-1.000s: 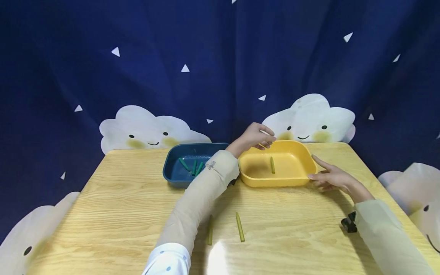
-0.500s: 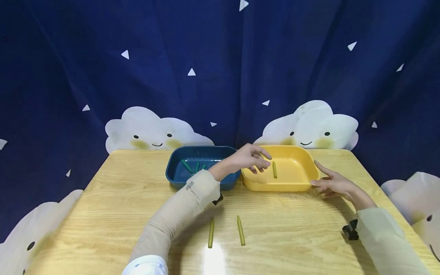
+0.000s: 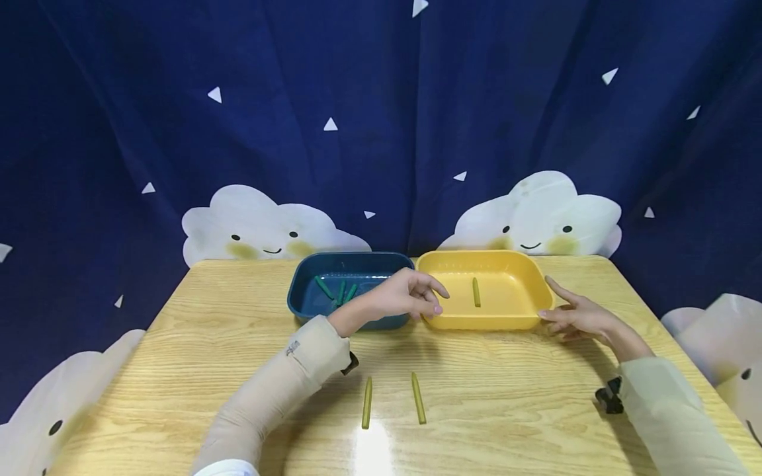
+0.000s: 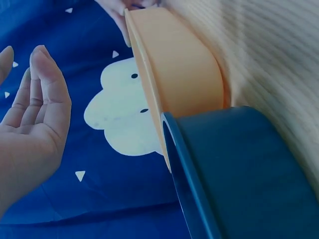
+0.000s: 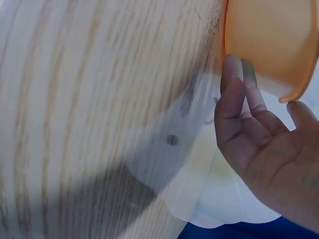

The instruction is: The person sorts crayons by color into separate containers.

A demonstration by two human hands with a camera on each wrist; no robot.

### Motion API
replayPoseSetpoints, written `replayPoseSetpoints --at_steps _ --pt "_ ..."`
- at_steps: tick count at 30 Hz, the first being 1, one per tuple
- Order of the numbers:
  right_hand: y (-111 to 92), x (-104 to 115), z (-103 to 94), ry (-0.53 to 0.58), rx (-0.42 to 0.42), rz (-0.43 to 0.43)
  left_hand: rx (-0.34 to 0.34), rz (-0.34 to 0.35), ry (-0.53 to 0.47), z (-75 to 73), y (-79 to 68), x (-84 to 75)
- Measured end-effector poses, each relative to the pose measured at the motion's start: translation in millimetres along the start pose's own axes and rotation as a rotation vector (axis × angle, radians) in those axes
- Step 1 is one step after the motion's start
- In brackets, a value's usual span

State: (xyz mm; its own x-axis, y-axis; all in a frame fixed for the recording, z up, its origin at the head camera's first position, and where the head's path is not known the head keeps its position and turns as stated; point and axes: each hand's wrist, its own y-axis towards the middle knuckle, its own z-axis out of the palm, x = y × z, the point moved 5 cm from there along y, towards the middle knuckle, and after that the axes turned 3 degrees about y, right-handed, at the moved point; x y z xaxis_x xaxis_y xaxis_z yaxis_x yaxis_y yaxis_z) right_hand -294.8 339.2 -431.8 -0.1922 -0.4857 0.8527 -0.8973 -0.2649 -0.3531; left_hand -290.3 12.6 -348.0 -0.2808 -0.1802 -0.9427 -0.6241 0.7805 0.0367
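My left hand hovers in front of where the two bins meet, its fingers loosely bent and holding nothing; the left wrist view shows the same bare hand. A yellow plastic bin stands at the back right, with one yellow crayon lying inside. At that bin's right end, my right hand touches the rim with thumb and fingertips spread; the right wrist view has the fingertips right against the bin's edge. Two more yellow crayons, one left and one right, lie on the table nearer me.
A dark blue bin with several green crayons stands left of the yellow one, side by side. Both are near the far edge of the wooden table. Behind hangs a navy curtain with clouds and white triangles.
My left hand has moved back from over the yellow bin, leftward and toward me. The right hand stays at the yellow bin's right end. The crayons keep their places.
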Motion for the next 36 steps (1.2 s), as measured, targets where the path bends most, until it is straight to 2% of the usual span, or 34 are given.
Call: replayPoseSetpoints --at_steps 10,18,23,27,31,36 --pt "-3 -2 3.0 0.001 -0.002 0.017 0.064 0.092 0.016 -1.0 -40.8 7.7" --pt "-6 0 3.2 -0.013 -0.001 0.009 0.224 0.152 0.057 -1.0 -68.5 20.4" --pt "-4 1 4.6 -0.022 0.007 0.018 0.281 0.145 0.036 -2.2 -86.9 31.2" --pt "-3 3 3.1 -0.025 0.012 0.021 0.300 0.134 0.015 -3.2 -94.9 36.6" --pt "-3 4 1.4 -0.026 0.009 0.022 0.311 0.102 0.076 -5.3 -100.6 41.9" --pt "-2 4 1.3 -0.022 0.003 0.024 0.382 0.084 0.194 -2.5 -104.9 55.1"
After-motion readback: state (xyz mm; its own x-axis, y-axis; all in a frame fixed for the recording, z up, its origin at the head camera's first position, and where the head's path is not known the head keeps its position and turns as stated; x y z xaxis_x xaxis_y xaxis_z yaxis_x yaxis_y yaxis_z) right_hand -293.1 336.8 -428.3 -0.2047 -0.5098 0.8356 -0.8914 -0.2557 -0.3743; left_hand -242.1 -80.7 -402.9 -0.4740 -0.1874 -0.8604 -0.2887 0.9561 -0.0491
